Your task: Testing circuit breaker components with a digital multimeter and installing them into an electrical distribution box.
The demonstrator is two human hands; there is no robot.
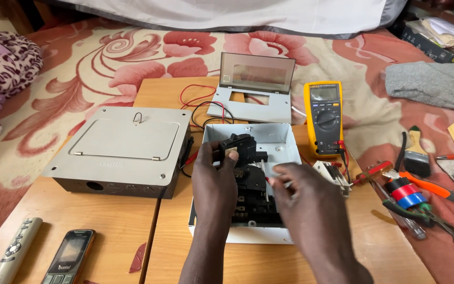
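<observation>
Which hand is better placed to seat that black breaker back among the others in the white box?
Probably the left hand: it already grips the black breaker above the white box. The right hand pinches a small tool.

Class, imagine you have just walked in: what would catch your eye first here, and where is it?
At centre, the left hand lifts a black breaker block over an open white metal box, the right hand beside it. A yellow multimeter lies right of the box; a closed grey metal enclosure sits to the left.
</observation>
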